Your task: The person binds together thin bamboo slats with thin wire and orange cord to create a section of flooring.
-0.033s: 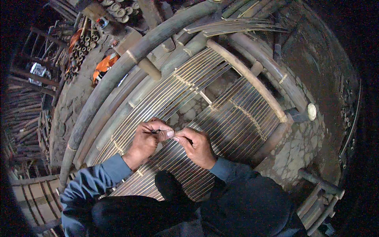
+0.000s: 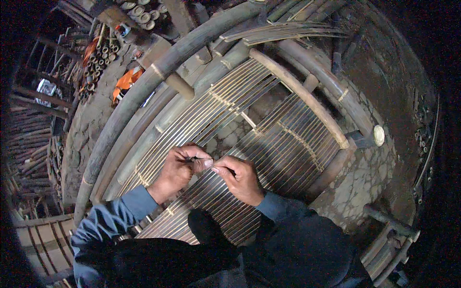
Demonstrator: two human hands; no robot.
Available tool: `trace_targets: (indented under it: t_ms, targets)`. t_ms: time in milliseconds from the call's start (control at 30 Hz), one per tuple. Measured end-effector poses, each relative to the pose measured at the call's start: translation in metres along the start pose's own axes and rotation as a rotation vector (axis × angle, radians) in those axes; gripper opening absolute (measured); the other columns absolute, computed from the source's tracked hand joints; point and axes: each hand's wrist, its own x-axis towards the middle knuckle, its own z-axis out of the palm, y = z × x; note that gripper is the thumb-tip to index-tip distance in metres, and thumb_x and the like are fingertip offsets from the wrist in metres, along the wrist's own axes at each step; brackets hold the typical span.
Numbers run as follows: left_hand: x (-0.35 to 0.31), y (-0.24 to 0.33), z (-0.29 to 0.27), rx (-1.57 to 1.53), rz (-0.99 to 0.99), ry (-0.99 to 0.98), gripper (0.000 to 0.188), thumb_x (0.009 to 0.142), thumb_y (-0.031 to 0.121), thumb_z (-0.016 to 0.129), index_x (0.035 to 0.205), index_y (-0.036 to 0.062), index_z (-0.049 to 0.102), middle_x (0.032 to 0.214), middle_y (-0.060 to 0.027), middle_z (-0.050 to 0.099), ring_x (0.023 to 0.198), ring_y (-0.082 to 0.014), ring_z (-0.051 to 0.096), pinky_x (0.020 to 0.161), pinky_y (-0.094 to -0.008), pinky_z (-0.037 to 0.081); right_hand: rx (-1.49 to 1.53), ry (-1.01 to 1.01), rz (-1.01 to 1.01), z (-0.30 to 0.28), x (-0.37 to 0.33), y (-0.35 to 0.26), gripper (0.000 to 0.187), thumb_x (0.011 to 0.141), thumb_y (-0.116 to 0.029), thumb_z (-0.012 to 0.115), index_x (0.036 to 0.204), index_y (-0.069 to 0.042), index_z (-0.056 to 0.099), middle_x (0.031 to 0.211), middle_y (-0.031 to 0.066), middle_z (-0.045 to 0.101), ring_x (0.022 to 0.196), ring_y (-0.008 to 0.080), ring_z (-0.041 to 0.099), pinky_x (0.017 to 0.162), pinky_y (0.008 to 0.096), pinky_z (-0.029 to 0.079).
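Note:
My left hand (image 2: 178, 169) and my right hand (image 2: 240, 178) meet fingertip to fingertip over a slatted bamboo panel (image 2: 297, 144). Thumb and forefinger are pinched together on each side. Whatever lies between the fingertips is too small to make out. Below the hands run thin, closely spaced bamboo strips, bound across by pale lashings (image 2: 223, 98). A gap among the strips, beyond the hands, shows the cracked floor. Along the panel's far right end lies a pale wooden bar (image 2: 300, 96).
Thick bamboo poles (image 2: 120, 108) frame the panel. A bundle of split strips (image 2: 288, 32) rests at the far end. Orange cloth (image 2: 127, 81) and stacked cut bamboo (image 2: 102, 55) lie at far left. A low bamboo frame (image 2: 391, 240) stands at near right.
The view has shifted very slightly. Both hands keep the same pinch, fingertips together.

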Motion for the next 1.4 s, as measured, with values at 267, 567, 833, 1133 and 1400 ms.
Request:
trace_targets:
  t_ms: [267,567,833,1133,1400]
  targets:
    - [0.153,-0.05,0.055,0.789,0.468,-0.133,0.036,0.079,0.001,0.069,0.114,0.0056,0.064,0.111,-0.0179,0.066,0.105,-0.0353,0.064,0.09,-0.0422,0.051,0.102,-0.352,0.321,-0.088,-0.067,0.037,0.01,0.089,-0.005,0.066,0.097,0.001,0.068,0.09,0.0125,0.072,0.081,0.0198,0.068,0.073,0.033,0.053]
    - [0.22,-0.077,0.152,1.244,0.369,-0.45,0.033,0.078,0.004,0.06,0.111,0.0052,0.061,0.105,-0.0193,0.068,0.101,-0.0338,0.065,0.095,-0.0441,0.048,-0.043,-0.14,0.354,-0.096,-0.151,0.095,0.019,0.082,0.002,0.066,0.1,0.002,0.069,0.094,0.0143,0.072,0.092,0.0248,0.069,0.084,0.0341,0.052]
    - [0.218,-0.12,0.128,-0.156,0.244,0.058,0.02,0.089,-0.015,0.048,0.094,0.0002,0.06,0.084,-0.0086,0.064,0.081,-0.0178,0.063,0.074,-0.0324,0.056,0.161,-0.149,0.516,-0.11,-0.1,0.061,0.011,0.092,-0.01,0.069,0.092,0.001,0.068,0.081,0.0059,0.066,0.076,0.0111,0.061,0.069,0.0283,0.05]
    - [0.185,-0.067,0.1,-0.615,0.025,0.325,0.012,0.09,0.001,0.07,0.099,-0.0026,0.063,0.088,-0.0117,0.072,0.082,-0.0209,0.072,0.074,-0.0325,0.059,0.201,0.051,0.318,-0.127,-0.055,0.071,0.009,0.094,-0.011,0.065,0.093,-0.001,0.066,0.075,0.0014,0.063,0.068,0.0071,0.057,0.061,0.0241,0.045]
    - [0.146,-0.067,0.094,-0.779,-0.091,0.374,0.01,0.093,0.006,0.068,0.099,-0.002,0.067,0.089,-0.0143,0.074,0.081,-0.0201,0.071,0.076,-0.0326,0.056,0.124,0.018,0.305,-0.121,-0.02,0.053,0.014,0.096,-0.016,0.066,0.094,-0.003,0.066,0.071,0.0001,0.061,0.06,0.0043,0.051,0.054,0.022,0.041]
